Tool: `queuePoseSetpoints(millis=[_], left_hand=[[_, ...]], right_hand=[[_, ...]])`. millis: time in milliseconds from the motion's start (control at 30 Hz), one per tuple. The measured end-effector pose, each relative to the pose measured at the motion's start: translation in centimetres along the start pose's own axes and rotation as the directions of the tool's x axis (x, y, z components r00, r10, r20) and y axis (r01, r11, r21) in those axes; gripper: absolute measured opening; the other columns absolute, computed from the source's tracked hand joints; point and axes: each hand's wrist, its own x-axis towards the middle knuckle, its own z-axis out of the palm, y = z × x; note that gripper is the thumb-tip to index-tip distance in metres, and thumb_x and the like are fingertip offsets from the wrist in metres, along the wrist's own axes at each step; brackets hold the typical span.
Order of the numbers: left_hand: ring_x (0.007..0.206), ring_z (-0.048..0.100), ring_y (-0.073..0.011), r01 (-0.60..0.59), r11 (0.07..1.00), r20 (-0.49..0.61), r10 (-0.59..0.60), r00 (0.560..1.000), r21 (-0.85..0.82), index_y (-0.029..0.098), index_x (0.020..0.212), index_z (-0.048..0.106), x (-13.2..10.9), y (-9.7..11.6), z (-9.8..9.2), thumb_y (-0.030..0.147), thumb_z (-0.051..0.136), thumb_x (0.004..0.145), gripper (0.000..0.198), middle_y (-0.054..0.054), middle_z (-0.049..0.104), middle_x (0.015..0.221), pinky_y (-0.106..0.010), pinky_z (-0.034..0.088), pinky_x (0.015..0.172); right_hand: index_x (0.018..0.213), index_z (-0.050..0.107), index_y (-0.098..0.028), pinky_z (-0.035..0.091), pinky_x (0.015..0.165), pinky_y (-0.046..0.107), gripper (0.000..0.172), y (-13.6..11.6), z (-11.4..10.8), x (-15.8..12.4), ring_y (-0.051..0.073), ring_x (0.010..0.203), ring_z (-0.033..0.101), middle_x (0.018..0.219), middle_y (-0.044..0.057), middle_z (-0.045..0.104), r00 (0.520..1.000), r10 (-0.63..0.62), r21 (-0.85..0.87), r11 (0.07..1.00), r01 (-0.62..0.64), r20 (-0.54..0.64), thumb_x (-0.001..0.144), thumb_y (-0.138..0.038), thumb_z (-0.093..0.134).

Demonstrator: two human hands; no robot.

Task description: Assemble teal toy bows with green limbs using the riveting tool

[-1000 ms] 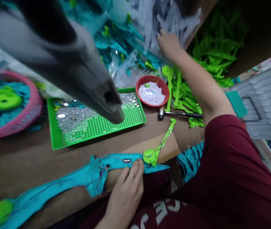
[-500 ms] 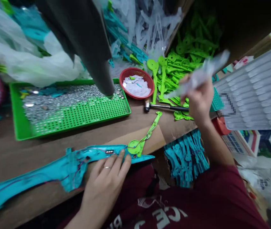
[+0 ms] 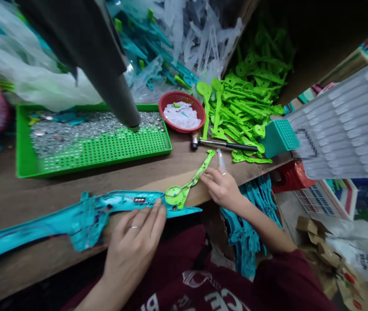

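A long turquoise plastic half-shell point(image 3: 54, 222) lies along the front of the bench, with thin wires and a small metal spring-like part point(image 3: 140, 200) inside. Over its near edge rests my left hand point(image 3: 135, 242), fingers stretched out flat and thumb hidden. A lime-green plastic arm point(image 3: 188, 185) with a round end sits at the shell's right end, a wire running along it. My right hand point(image 3: 221, 188) is beside that arm, fingers bent, fingertips at its edge. A clear plastic piece point(image 3: 221, 162) sticks up out of this hand; its lower part is hidden by the fingers.
Behind are a green perforated tray point(image 3: 122, 149) of small metal parts, a red basket point(image 3: 200, 113) of white pieces and a hammer point(image 3: 226, 144). Lime-green arms point(image 3: 236, 108) are heaped at the back right. A dark machine column point(image 3: 106, 65) hangs over the tray. Turquoise shells point(image 3: 244, 242) stand below the bench edge.
My right hand has come down and left, from above the lime-green heap to the arm on the shell, bringing the clear plastic piece. My left hand stays on the shell. The view has shifted slightly.
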Motion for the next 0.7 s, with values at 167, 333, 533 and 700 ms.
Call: queuePoseSetpoints(millis=[167, 333, 533, 700], left_hand=[[0.098, 0.071, -0.028, 0.006, 1.0, 0.018, -0.006, 1.0, -0.026, 0.01, 0.118, 0.07, -0.3, -0.1, 0.1, 0.002, 0.047, 0.094, 0.034, -0.016, 0.075, 0.121, -0.044, 0.049, 0.092], [0.096, 0.072, -0.0272, 0.006, 0.998, -0.009, -0.006, 1.0, -0.064, 0.011, 0.124, 0.069, -0.3, -0.4, 0.1, 0.004, 0.048, 0.094, 0.036, -0.016, 0.075, 0.121, -0.043, 0.049, 0.091], [0.093, 0.072, -0.0274, -0.022, 0.997, -0.039, 0.019, 0.999, -0.071, 0.007, 0.116, 0.071, -0.1, -0.6, 0.1, 0.002, 0.052, 0.092, 0.031, -0.019, 0.076, 0.118, -0.043, 0.048, 0.092], [0.089, 0.071, -0.0275, -0.07, 0.997, -0.062, 0.069, 0.996, -0.01, 0.004, 0.109, 0.073, 0.1, -0.7, 0.1, 0.0, 0.048, 0.092, 0.03, -0.019, 0.076, 0.115, -0.043, 0.048, 0.089]], right_hand=[[0.136, 0.059, -0.007, 0.053, 0.093, 0.05, 0.049, -0.5, 1.0, 0.9, 0.029, 0.111, 0.05, 0.125, 0.021, 0.061, 0.993, 0.008, 0.125, 0.992, -0.023, 0.117, 0.09, -0.004, 0.041], [0.13, 0.062, -0.01, 0.052, 0.094, 0.048, 0.046, -0.2, 0.7, 0.9, 0.028, 0.108, 0.049, 0.126, 0.018, 0.06, 0.989, 0.05, 0.238, 0.968, -0.083, 0.143, 0.088, -0.004, 0.045], [0.107, 0.068, -0.013, 0.05, 0.082, 0.041, 0.029, -0.3, -0.6, 3.2, 0.028, 0.101, 0.05, 0.111, 0.016, 0.063, 0.959, -0.008, 0.062, 0.998, -0.01, 0.282, 0.091, -0.008, 0.045], [0.123, 0.063, -0.012, 0.051, 0.088, 0.042, 0.034, 0.1, -1.8, 1.8, 0.028, 0.106, 0.054, 0.121, 0.016, 0.064, 0.983, -0.036, 0.041, 0.999, 0.029, 0.182, 0.092, -0.014, 0.047]])
